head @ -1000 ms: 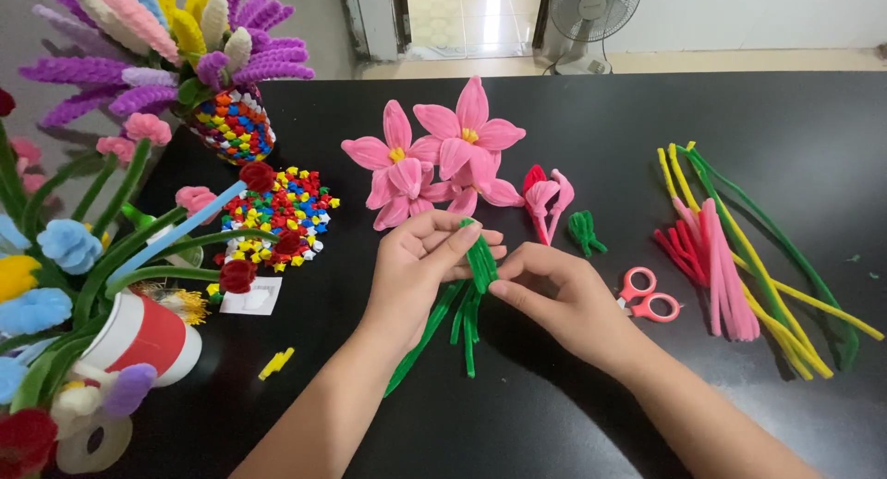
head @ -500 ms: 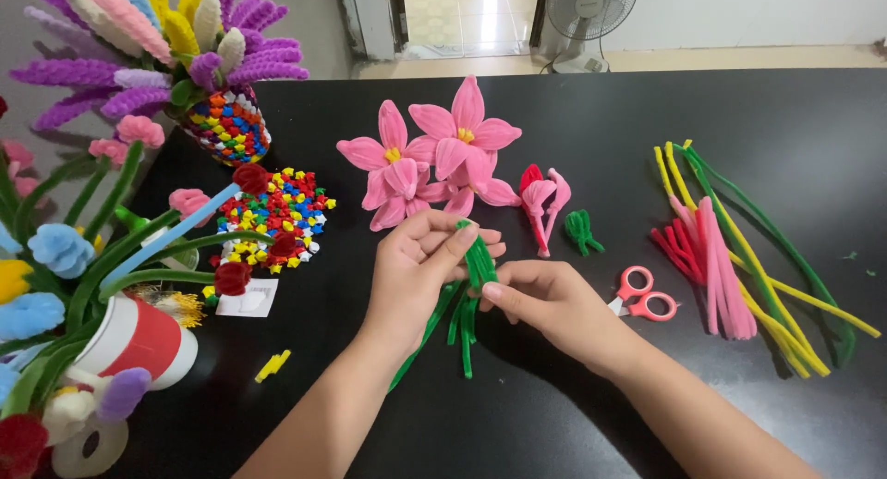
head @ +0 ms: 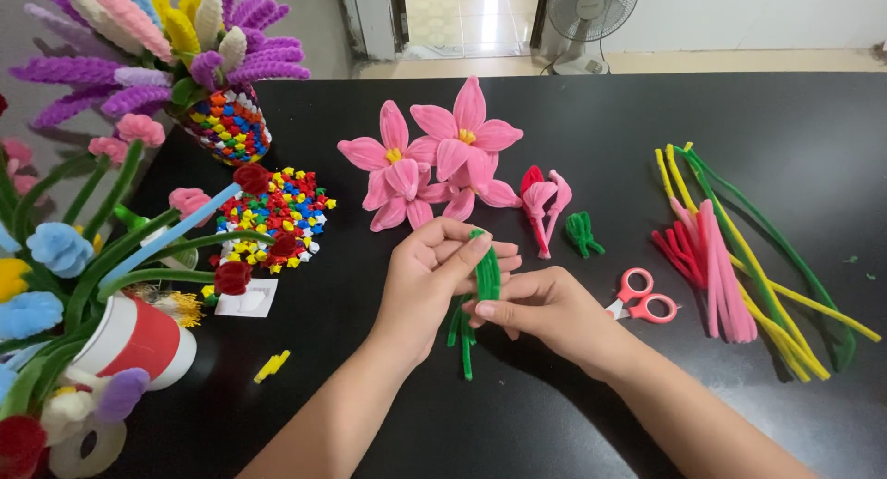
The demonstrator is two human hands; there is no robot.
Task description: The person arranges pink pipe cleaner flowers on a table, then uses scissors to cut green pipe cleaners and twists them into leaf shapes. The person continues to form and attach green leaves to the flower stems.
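Green pipe-cleaner bundle [head: 484, 278] pinched between left hand [head: 434, 280] and right hand [head: 545, 308].

Both hands [head: 434, 280] and forearms are bare, sleeveless.

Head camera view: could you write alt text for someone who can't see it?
Two bare hands, left hand and right hand, pinch a folded green pipe cleaner over a black table. Pink pipe-cleaner flowers lie beyond, pink scissors and loose pipe cleaners to the right.
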